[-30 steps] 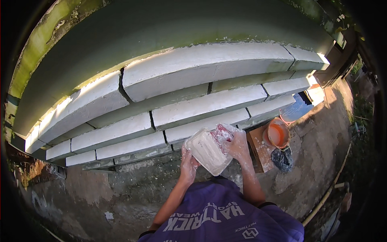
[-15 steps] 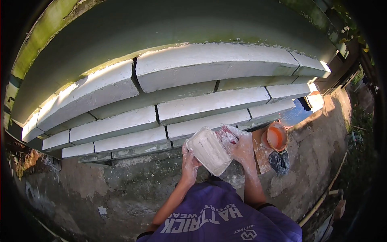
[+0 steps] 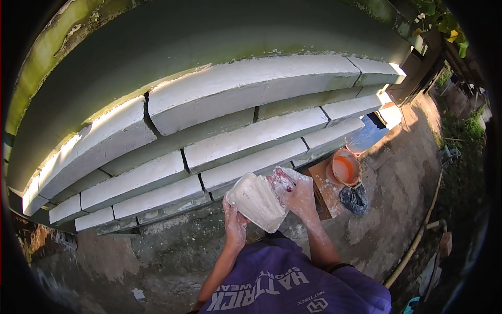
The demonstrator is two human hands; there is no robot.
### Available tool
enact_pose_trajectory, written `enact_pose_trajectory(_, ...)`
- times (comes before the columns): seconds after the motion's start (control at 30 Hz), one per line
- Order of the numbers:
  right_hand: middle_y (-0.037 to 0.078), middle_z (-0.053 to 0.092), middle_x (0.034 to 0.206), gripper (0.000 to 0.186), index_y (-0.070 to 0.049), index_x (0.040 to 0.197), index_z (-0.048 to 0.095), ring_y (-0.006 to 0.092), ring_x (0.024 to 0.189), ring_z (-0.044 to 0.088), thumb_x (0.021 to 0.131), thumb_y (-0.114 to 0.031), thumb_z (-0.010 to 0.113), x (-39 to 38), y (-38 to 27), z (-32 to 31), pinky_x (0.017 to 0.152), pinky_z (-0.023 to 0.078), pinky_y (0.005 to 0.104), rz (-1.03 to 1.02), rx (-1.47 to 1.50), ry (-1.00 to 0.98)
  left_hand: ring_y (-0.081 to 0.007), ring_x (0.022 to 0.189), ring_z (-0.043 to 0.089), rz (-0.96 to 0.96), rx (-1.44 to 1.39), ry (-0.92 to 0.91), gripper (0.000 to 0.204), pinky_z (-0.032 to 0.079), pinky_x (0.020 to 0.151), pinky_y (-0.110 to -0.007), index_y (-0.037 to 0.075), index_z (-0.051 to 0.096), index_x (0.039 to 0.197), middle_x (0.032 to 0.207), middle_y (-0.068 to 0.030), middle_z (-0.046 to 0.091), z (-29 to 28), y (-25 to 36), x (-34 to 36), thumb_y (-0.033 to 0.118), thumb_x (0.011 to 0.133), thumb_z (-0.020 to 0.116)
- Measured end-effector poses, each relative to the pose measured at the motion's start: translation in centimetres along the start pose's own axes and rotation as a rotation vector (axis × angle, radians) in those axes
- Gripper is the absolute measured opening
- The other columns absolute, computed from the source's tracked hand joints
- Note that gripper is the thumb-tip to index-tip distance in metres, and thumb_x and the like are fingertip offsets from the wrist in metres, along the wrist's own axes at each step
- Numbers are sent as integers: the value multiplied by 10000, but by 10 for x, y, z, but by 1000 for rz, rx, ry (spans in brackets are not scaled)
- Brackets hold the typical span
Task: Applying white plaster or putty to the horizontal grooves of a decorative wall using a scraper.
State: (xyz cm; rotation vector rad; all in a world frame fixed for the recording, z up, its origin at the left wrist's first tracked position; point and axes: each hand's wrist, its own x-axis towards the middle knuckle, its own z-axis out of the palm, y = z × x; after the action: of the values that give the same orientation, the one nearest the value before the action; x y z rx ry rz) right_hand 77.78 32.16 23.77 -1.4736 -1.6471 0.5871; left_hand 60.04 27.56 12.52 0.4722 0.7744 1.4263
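A shallow tray (image 3: 255, 201) coated in creamy white paste is held low in front of me. My left hand (image 3: 234, 222) grips its left side. My right hand (image 3: 300, 199), dusted with white, is closed on a red, paste-smeared tool (image 3: 281, 182) at the tray's upper right edge; the tool's exact shape is hidden by paste and fingers.
Stepped rows of white-coated blocks (image 3: 251, 78) line a greenish wall (image 3: 198, 31). At the right stand an orange bucket (image 3: 342, 167), a dark plastic bag (image 3: 353, 200), a board (image 3: 327, 199) and a blue container (image 3: 366, 136). A pale pipe (image 3: 418, 243) lies along the concrete ground (image 3: 376, 235).
The view has shifted, so the blocks and bucket appear further left and tilted. The tray and both hands sit slightly lower and left in the picture, with their grip unchanged.
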Motion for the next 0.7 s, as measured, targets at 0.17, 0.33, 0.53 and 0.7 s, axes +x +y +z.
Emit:
enact_pose_trajectory(0.17,210,688,884,374,23,1079,648,276,795,702,729,-95,707,-3,13,-6,716,534,338,40,22,54,-205,1198,528,-63,-9,17,532,547,832,-348,134,171,1482,1379,-87,442,12,-2,1,273,1020,396)
enact_pose_trajectory(0.33,48,652,992,399,20,1190,564,74,911,595,795,57,602,1,39,-9,803,502,259,241,625,-58,-204,1207,504,-11,-9,18,536,509,885,-381,142,182,1478,1382,-86,430,6,-11,4,292,1018,411)
enact_pose_trajectory(0.53,79,621,1167,346,-14,1286,505,160,1024,630,947,-83,527,1,115,-3,908,517,297,619,1303,174,-175,1123,544,-32,72,84,484,488,792,-308,156,345,1409,1334,-30,495,5,-19,7,397,996,424)
enact_pose_trajectory(0.7,88,606,1169,350,-1,1264,501,182,1046,618,916,-15,532,22,134,-30,912,521,310,372,1538,287,-127,1005,571,9,57,173,483,440,610,-241,155,345,1404,1284,-19,526,9,-27,14,396,994,431)
